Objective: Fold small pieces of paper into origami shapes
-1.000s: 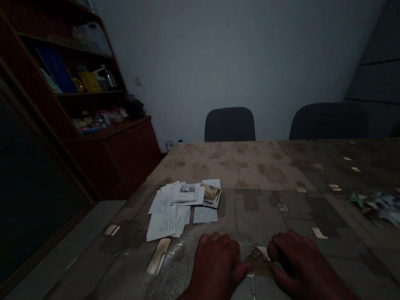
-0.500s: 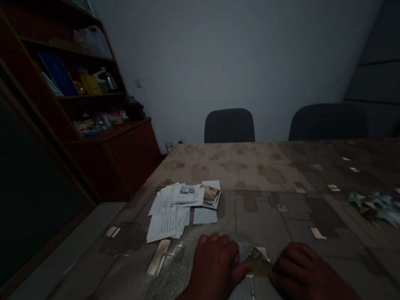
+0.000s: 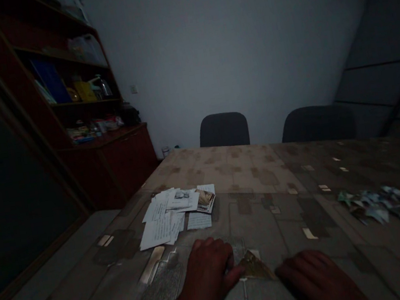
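A small folded paper triangle (image 3: 256, 268), brownish with a pale patch behind its tip, lies on the patterned tablecloth between my hands. My left hand (image 3: 211, 268) rests on the table with curled fingers, its thumb against the paper's left corner. Beside the right corner is my right hand (image 3: 312, 273), its fingers bent and held together; its fingertips seem just off the paper, though dim light blurs the contact. Farther off to the left lies a loose pile of printed sheets (image 3: 159, 229), with a stack of picture cards (image 3: 205, 199) at its right side.
A row of crumpled or folded paper pieces (image 3: 377, 203) lies at the right of the table (image 3: 255, 217). Two grey chairs (image 3: 223, 130) stand at its far side by the wall. A red-brown cabinet (image 3: 125, 153) with laden shelves is at the left.
My right hand has moved a little to the right, away from the paper triangle, showing more of it. My left hand keeps its place at the left corner. The view has shifted slightly.
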A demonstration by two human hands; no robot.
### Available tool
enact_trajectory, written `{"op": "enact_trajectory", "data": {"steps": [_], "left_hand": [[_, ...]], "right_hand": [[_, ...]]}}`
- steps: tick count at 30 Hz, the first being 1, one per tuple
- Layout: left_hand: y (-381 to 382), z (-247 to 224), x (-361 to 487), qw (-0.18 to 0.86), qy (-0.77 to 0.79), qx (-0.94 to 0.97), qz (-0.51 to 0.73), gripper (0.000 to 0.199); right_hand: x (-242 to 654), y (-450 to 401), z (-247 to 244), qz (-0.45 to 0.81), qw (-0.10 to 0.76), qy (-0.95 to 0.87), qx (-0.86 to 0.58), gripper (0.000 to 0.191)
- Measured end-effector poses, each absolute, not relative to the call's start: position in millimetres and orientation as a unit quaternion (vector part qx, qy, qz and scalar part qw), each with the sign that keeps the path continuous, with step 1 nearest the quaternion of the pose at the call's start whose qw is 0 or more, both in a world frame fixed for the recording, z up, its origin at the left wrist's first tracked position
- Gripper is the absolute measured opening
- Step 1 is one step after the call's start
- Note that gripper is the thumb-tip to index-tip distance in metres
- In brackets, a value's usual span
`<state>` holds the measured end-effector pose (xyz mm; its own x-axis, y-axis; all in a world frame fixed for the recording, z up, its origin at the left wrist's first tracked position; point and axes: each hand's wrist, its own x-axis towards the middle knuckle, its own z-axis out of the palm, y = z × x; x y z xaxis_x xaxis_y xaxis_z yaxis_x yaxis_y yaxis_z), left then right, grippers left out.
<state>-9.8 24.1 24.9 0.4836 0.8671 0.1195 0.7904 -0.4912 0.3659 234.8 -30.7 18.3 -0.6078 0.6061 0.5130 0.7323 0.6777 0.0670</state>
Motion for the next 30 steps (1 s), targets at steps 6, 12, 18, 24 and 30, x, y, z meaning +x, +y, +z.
{"op": "enact_trajectory", "data": {"steps": [6,12,18,24,30], "left_hand": [[26,24,-9,0.133,0.487,0.85,0.149,0.018],[25,27,-27,0.126,0.477,0.857,0.148,0.011],[17,17,-33,-0.023,0.35,0.92,0.176,0.01],[6,9,-17,-0.091,0.227,0.945,0.218,0.012],[6,11,-19,-0.078,0.227,0.947,0.212,0.012]], "right_hand": [[221,-31,13,-0.122,0.223,-0.908,-0.334,0.041],[227,-27,0,-0.093,0.211,-0.912,-0.339,0.028],[234,-24,-9,-0.057,0.201,-0.915,-0.345,0.026],[231,-25,-7,-0.044,0.209,-0.91,-0.355,0.022],[228,-24,-7,-0.056,0.22,-0.906,-0.356,0.025]]}}
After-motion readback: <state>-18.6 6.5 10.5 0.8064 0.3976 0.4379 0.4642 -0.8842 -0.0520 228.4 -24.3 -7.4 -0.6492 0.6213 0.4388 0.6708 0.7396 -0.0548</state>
